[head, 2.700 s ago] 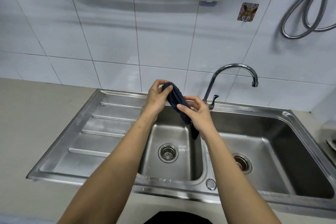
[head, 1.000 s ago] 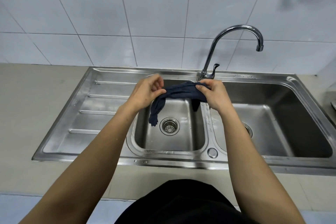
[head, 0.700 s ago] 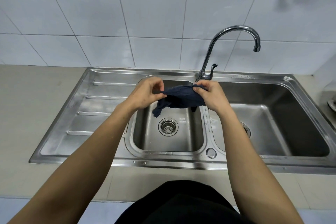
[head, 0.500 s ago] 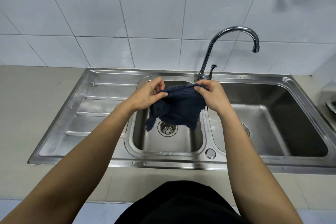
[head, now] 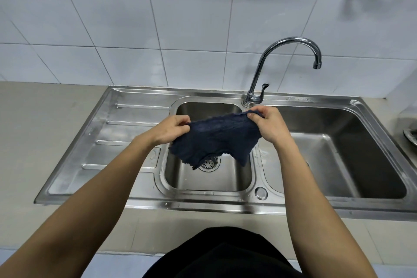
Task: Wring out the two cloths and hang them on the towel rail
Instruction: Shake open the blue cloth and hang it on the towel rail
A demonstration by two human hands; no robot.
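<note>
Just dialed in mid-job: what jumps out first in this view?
A dark blue cloth spread open between both hands, the left hand and right hand each pinching an upper corner, hanging over the small left basin of the steel sink. Behind it the curved tap arches toward the larger right basin.

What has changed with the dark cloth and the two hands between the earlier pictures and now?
The dark blue cloth, earlier a twisted roll, has been opened into a flat sheet over the small basin. The left hand and right hand have moved apart. Both keep pinching its top edge. The tap stays off.
</note>
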